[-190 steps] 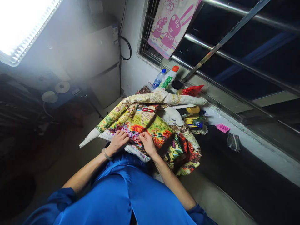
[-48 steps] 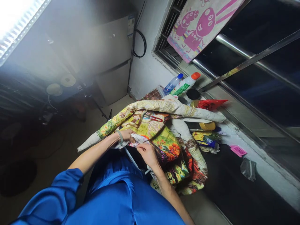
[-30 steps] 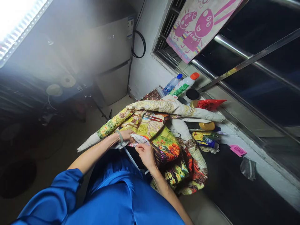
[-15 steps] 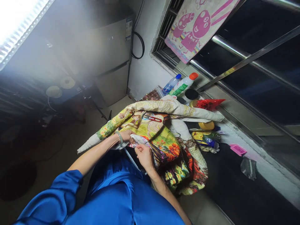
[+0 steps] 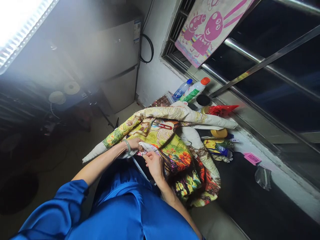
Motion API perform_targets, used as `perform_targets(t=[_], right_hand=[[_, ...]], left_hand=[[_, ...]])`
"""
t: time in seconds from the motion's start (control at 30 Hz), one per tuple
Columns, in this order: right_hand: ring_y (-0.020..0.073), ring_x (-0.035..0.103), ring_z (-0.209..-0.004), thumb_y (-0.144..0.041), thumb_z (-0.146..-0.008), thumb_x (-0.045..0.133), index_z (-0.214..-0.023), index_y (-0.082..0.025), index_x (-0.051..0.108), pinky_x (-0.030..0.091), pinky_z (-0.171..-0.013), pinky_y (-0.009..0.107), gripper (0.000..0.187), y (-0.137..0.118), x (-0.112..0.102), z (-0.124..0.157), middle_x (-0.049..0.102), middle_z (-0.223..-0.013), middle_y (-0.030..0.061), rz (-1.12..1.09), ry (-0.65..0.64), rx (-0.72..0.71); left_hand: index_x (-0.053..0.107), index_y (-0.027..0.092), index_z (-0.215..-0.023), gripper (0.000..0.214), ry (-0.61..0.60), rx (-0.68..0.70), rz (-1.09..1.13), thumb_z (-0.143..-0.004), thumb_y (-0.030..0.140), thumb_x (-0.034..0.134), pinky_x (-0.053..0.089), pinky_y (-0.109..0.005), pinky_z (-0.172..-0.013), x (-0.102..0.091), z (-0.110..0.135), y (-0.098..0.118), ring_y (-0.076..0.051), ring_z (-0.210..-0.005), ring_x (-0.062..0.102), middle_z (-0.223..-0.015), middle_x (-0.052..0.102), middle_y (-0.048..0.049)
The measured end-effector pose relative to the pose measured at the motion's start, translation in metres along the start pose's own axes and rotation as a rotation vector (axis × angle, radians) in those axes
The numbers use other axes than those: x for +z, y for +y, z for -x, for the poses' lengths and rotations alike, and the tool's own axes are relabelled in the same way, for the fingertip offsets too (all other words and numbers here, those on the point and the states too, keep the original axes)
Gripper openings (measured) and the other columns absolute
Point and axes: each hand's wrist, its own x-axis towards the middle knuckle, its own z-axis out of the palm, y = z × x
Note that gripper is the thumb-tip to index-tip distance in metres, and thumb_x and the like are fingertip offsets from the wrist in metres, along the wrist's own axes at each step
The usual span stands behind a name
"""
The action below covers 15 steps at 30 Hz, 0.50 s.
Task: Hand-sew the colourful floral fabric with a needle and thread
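Note:
A large embroidered cloth (image 5: 172,143), patterned with flowers and partly rolled up, lies bunched in front of me. My left hand (image 5: 135,144), a pale bangle at its wrist, grips a folded whitish edge of it. Close beside, my right hand (image 5: 153,163) is closed in a pinch against the same edge; whatever sits between its fingertips is too small to make out. On the cloth above my hands rests a pair of red-handled thread snips (image 5: 163,126). One long roll (image 5: 170,113) of the cloth stretches across the far side.
Past the cloth stand a blue-capped bottle (image 5: 182,90), an orange-capped bottle (image 5: 196,90) and a red packet (image 5: 222,110). A yellow-and-blue packet (image 5: 217,148) lies at the right by a dark tabletop (image 5: 250,186). A barred window is at upper right, a fridge (image 5: 120,63) behind.
My right hand has risen slightly and come closer to the cloth edge beside my left hand. The left hand keeps its hold; the view has shifted a little.

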Motion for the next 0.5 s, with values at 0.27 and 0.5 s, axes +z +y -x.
perform_targets(t=[0.27,0.5], right_hand=[[0.0204,0.070,-0.075,-0.014,-0.090,0.051,-0.102,-0.020,0.066,0.048,-0.064,0.027,0.020,-0.029,-0.006,0.003,0.074,-0.083,0.0069,0.481,-0.113,-0.200],[0.0182,0.067,-0.060,-0.019,-0.094,0.050,-0.083,-0.021,0.058,0.046,-0.055,0.026,0.014,-0.059,-0.024,-0.016,0.070,-0.072,0.0061,0.375,-0.095,-0.229]], left_hand=[[0.065,0.013,-0.057,0.014,-0.093,0.002,0.057,-0.055,0.000,0.063,0.042,-0.020,-0.049,-0.006,-0.012,-0.013,-0.009,-0.046,0.050,-0.048,0.059,0.0031],[0.063,0.013,-0.053,0.020,-0.102,0.003,0.002,-0.053,-0.006,0.070,0.045,-0.023,-0.057,-0.009,-0.011,-0.010,-0.010,-0.051,0.051,-0.050,0.061,0.0038]])
